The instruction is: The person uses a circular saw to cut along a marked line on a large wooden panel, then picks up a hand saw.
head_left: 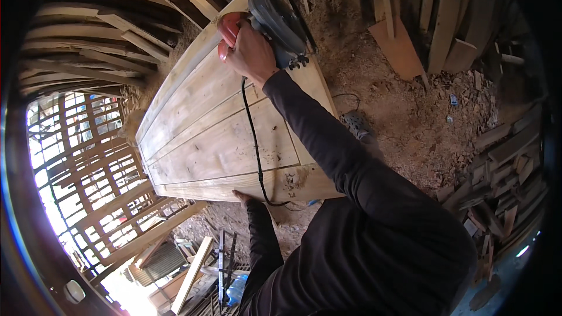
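A person in a dark long-sleeved top is leaning over a pale wooden panel [216, 146], seen from head height through a round, bending lens. The panel is lying in the middle of the view, stretching away from the person; dark straight lines are dividing its face into boards, and its far end is looking narrower.

The right hand [253, 55] is reaching out to that far end and is closing firmly around the red handle of a power tool [275, 20]. The tool's dark, rounded body is sitting to the right of the hand, over the far end of the panel. A black cable [253, 131] is running from the tool back across the boards, hanging over the near edge close to the person.

The left hand [240, 197] is touching the panel's near edge, left of the cable. It is showing so small and partly hidden that I cannot tell whether its fingers are curling around the edge or only resting there.

Around them, sawdust and chips are covering the floor [404, 134] to the right. Long curved planks [88, 32] are leaning in rows at the upper left, and more are standing at the upper right beside a flat orange-brown board [398, 50]. Wood offcuts [506, 169] are piling up at the far right. On the left, daylight is coming through a wooden lattice [88, 161], and a clear blue bottle [236, 290] is lying near the bottom, beside the left sleeve.
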`<state>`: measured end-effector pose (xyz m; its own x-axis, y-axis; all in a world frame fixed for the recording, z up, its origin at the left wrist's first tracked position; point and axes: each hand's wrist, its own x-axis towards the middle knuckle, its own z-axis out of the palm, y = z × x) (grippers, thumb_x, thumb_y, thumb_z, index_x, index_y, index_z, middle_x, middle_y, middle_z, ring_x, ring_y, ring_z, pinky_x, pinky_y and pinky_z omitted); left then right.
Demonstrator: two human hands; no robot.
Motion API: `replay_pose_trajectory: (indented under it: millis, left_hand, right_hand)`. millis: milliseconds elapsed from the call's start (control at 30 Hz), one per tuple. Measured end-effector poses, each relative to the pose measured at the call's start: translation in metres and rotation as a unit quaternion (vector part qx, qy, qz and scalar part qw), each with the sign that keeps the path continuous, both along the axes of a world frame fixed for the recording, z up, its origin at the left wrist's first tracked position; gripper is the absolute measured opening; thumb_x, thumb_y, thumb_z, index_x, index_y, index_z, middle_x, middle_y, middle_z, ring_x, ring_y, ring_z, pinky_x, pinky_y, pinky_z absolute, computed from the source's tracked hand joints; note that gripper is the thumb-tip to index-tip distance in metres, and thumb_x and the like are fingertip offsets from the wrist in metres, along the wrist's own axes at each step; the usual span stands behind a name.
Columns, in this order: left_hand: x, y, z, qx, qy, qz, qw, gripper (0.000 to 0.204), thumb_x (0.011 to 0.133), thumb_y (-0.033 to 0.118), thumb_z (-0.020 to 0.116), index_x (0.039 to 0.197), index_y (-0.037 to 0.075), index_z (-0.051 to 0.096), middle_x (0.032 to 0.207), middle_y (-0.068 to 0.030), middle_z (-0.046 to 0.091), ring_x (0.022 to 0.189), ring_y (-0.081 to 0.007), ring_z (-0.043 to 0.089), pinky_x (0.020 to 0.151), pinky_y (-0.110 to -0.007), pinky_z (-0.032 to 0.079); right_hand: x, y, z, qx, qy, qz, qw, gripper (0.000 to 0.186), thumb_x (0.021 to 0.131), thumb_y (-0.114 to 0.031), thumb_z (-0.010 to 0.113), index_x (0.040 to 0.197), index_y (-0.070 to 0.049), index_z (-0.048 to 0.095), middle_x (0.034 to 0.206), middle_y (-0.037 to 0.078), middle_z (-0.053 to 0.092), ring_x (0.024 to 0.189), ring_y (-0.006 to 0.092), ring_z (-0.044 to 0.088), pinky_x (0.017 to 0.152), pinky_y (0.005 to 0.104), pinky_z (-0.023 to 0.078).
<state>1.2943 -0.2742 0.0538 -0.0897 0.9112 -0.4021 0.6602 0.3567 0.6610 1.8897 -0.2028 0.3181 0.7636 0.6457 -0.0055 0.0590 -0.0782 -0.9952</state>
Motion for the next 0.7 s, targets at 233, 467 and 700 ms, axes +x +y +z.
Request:
replay_pose_trajectory:
  millis: [233, 467, 700]
  left_hand:
    - [0.066, 0.002, 0.038, 0.024, -0.177, 0.214, 0.96, 0.078, 0.091, 0.064, 0.019, 0.146, 0.009, 0.024, 0.144, -0.0123, 0.037, 0.129, -0.0315, 0.039, 0.11, -0.048, 0.029]
    - [0.078, -0.071, 0.038, -0.063, -0.459, 0.23, 0.856, 0.089, 0.083, 0.072, 0.038, 0.148, 0.014, 0.018, 0.149, -0.0139, 0.025, 0.133, -0.0351, 0.032, 0.109, -0.053, 0.028]
    - [-0.037, -0.216, -0.053, 0.024, -0.101, 0.055, 0.993, 0.091, 0.082, 0.072, 0.041, 0.149, 0.016, 0.015, 0.151, -0.0138, 0.019, 0.132, -0.0319, 0.03, 0.106, -0.053, 0.028]
  right_hand:
    - [0.008, 0.01, -0.011, -0.016, -0.006, -0.025, 1.0, 0.039, 0.068, -0.014, 0.063, 0.103, 0.0, 0.052, 0.089, 0.025, 0.063, 0.086, 0.0422, 0.061, 0.077, 0.0463, 0.048]
    - [0.0, 0.008, -0.014, -0.009, -0.002, -0.022, 1.0, 0.045, 0.069, -0.017, 0.066, 0.108, 0.0, 0.051, 0.092, 0.024, 0.064, 0.088, 0.0395, 0.062, 0.078, 0.0449, 0.049]
    - [0.007, 0.002, -0.01, 0.051, 0.028, 0.114, 0.992, 0.018, 0.067, -0.013, 0.064, 0.073, -0.006, 0.049, 0.065, 0.012, 0.057, 0.063, 0.0296, 0.062, 0.056, 0.0378, 0.049]
